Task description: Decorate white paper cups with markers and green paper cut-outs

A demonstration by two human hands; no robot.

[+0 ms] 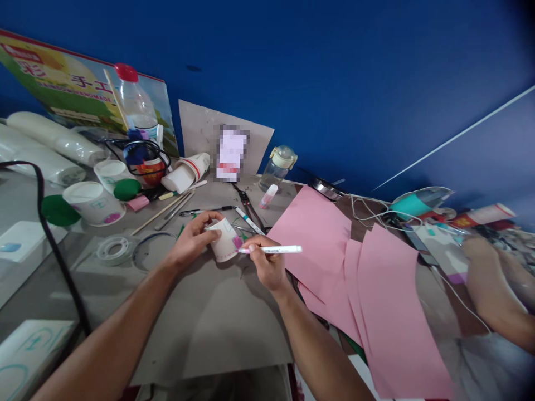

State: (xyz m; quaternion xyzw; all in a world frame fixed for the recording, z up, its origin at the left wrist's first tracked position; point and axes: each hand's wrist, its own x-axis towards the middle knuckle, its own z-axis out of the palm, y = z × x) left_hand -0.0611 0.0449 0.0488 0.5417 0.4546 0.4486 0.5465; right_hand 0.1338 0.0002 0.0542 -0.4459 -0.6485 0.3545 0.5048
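A white paper cup (223, 240) with pink and teal drawing on its side is tilted above the grey table top. My left hand (197, 234) grips it from the left, with the fingers around its upper part. My right hand (266, 260) is closed on a white marker (288, 249) with a pink tip. That tip is at the cup's right side, by a pink patch; whether it touches the cup I cannot tell. Just behind the hands lie a blue-and-white marker (247, 218), a black pen (209, 210) and a pair of pliers (243, 196).
Pink paper sheets (376, 289) cover the right side. At left stand a decorated paper cup (94, 201), a tape roll (113, 250) and a red-capped bottle (136, 97). A glass jar (279, 167) and a propped phone (232, 153) are behind. Another person's arm (493, 284) rests far right.
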